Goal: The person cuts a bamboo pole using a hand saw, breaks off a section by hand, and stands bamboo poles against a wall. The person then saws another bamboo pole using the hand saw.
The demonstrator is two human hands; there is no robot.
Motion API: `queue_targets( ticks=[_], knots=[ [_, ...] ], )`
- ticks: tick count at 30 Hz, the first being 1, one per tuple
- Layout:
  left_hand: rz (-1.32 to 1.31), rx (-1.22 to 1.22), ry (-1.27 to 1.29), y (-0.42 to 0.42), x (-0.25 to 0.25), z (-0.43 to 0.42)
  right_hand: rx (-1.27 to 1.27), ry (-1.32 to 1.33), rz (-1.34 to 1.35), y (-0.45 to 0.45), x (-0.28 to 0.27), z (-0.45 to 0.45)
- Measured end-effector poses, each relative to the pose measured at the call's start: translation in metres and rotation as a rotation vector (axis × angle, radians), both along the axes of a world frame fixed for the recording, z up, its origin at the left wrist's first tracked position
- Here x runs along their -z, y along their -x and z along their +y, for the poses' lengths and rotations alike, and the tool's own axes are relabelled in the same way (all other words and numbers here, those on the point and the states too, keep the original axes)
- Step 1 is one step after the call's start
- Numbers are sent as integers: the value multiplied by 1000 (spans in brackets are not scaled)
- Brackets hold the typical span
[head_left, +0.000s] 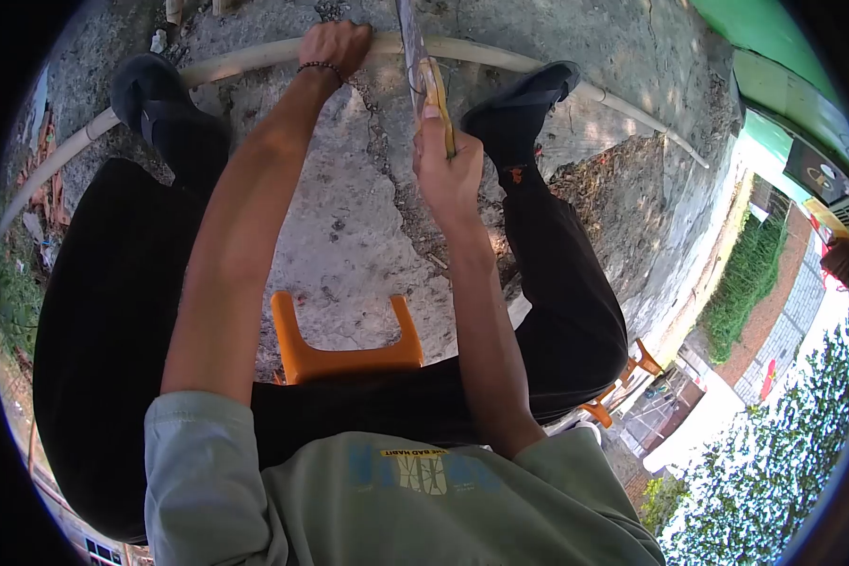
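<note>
"Yellow-handled blade (433, 85): location?"

"Across the pale pole (241, 60), between both shoes (524, 102). Right hand (448, 174): grip clenched around the handle. Left hand (335, 45): grip closed over the pole beside the blade, fingertips hidden."

"Handling notes?"

"Advisable: pole pressed firmly to the concrete (335, 226), blade square across it, strokes even, left fingers well clear."

"Lettering?"

"Shirt (368, 528), one: yellow label (415, 453) reading 'THE BAD HABIT'; smaller print illegible. Dark panel (818, 172), one: ring-like emblem, wording unreadable."

The grey-green T-shirt (349, 519) is printed, the trousers (113, 330) black, the bracelet (321, 66) beaded.
</note>
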State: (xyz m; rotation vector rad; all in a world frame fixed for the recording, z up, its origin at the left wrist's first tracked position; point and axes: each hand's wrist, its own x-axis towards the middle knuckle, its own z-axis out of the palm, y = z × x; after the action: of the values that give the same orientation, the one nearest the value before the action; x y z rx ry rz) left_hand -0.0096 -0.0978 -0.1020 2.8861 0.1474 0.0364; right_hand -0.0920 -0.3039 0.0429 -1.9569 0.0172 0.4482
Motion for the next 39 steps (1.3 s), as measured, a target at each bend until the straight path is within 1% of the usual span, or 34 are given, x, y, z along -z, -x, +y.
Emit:
queue_targets(
  ticks=[2,4,5,6,7,8,9,11,13,14,15,16,18,19,21,22,24,26,28,29,31,32,34,35,37,39],
  knots=[
    [-34,-6,23,5,-4,-7,-9,18,29,2,-7,-12],
    [-97,-34,-4,-1,-7,5,45,-33,110,33,-20,-37],
    [-129,-36,-28,-4,-1,7,67,-101,115,55,-22,-49],
    [-137,-19,-29,3,2,-2,111,-146,140,77,-32,-58],
    [-122,4,36,4,4,-1,133,-129,161,93,-35,-63],
    [-116,18,37,11,4,-6,136,-120,178,102,-34,-62],
    [-134,9,30,8,4,-4,118,-126,173,97,-30,-54],
    [-183,0,43,5,6,-2,97,-73,62,66,-5,-39],
    [-167,2,25,6,4,0,148,-150,155,16,-6,-14],
    [-151,7,15,4,4,0,148,-154,153,-1,-7,-4],
    [-151,8,20,2,5,1,96,-138,125,-13,-8,2],
    [-156,-3,25,4,7,-1,57,-109,104,-14,-10,-2],
    [-171,-28,22,1,7,-3,85,-111,126,-2,-17,-18],
    [-179,-6,23,4,6,-2,104,-127,156,13,-20,-23],
    [-185,8,33,5,4,-4,128,-89,111,65,-33,-46],
    [-147,-2,25,8,0,-8,135,-77,124,78,-35,-55],
    [-120,-18,-10,9,-3,-3,180,-180,156,89,-32,-58],
    [-199,-19,18,7,7,-4,191,-219,159,49,-10,-34],
    [-165,-29,31,3,5,-1,79,-154,20,9,9,-5],
    [-111,-33,28,-1,4,1,71,-163,9,3,10,-2],
    [-42,-33,48,-1,0,0,136,-271,109,0,16,-12],
    [-13,-17,63,9,1,-8,158,-255,134,12,19,-21],
    [-16,-25,38,1,-5,-1,183,-348,173,9,29,-17],
    [-20,-31,33,-6,-9,6,176,-352,170,4,35,-13],
    [109,-7,32,-5,-10,2,52,-169,35,17,34,-8],
    [104,5,26,-9,-18,3,54,-165,9,19,36,-6]
  ],
)
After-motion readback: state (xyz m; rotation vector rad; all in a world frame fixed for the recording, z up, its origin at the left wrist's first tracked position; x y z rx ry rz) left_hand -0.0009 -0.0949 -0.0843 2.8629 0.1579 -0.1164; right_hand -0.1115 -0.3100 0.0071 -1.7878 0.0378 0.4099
